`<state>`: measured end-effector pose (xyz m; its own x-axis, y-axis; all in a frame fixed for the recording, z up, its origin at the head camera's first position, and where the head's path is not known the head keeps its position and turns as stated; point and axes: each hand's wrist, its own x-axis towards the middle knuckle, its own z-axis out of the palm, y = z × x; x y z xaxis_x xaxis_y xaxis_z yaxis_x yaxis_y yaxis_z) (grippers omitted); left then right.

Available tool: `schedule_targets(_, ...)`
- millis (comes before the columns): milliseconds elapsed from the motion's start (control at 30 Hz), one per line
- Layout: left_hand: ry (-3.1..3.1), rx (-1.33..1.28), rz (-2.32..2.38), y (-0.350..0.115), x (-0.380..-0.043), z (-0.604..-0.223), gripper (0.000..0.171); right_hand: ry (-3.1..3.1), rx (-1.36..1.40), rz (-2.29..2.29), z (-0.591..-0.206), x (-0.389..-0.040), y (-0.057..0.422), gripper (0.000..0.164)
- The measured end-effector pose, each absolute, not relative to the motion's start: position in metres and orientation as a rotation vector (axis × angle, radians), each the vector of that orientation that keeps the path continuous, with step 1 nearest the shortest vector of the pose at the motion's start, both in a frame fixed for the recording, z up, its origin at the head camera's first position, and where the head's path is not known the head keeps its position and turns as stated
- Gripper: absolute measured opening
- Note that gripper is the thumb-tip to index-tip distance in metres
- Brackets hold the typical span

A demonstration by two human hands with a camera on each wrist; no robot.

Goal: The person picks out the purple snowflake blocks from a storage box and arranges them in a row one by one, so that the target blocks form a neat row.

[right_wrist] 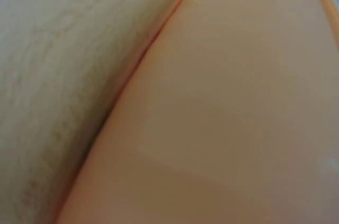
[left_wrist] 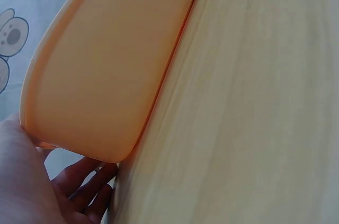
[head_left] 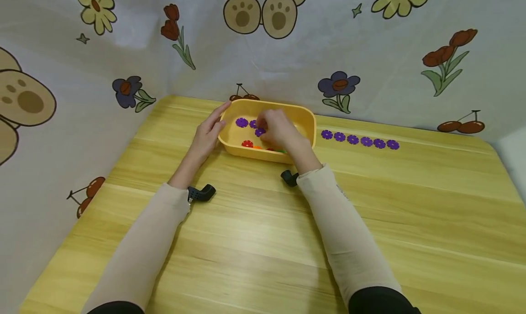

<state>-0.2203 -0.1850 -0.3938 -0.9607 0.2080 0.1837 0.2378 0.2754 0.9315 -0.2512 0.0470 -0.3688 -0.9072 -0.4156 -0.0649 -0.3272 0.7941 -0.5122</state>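
Note:
A yellow plastic bin (head_left: 267, 155) stands at the back of the table. My left hand (head_left: 207, 133) holds its left end, thumb at the rim and fingers along the outside; the left wrist view shows these fingers (left_wrist: 85, 184) bent beside the end wall. Inside the bin, my right hand (head_left: 279, 127) reaches down with bent fingers and pinches a purple snowflake disc (head_left: 260, 132). Close to it lie another purple disc (head_left: 241, 122) and one partly covered by the fingers. A red disc (head_left: 247, 143) and bits of orange and green show near the front wall.
To the right of the bin, several purple discs (head_left: 352, 139) lie in a row on the wooden table (head_left: 246, 241). A patterned cloth (head_left: 279, 63) hangs behind the table. Black wrist devices (head_left: 202, 193) stick out by both sleeves. The right wrist view shows only bin wall and tabletop.

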Motion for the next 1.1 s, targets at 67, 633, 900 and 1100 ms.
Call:
schedule_targets(67,-2.489,-0.448,-1.819,-0.184,-0.221,-0.394,0.052,2.823,-0.581,-0.762,-0.370,-0.251,0.048,0.022)
schedule_targets(633,-2.488,-0.456,-1.816,-0.184,-0.221,-0.394,0.051,2.873,-0.580,-0.741,-0.374,-0.249,0.053,0.024)
schedule_targets(900,-2.480,-0.452,-1.831,-0.184,-0.223,-0.397,0.052,2.796,-0.634,-0.802,-0.375,-0.251,0.059,0.024)
schedule_targets(1100,-2.483,-0.435,-1.838,-0.185,-0.225,-0.399,0.052,2.784,-0.675,-0.813,-0.375,-0.253,0.059,0.019)
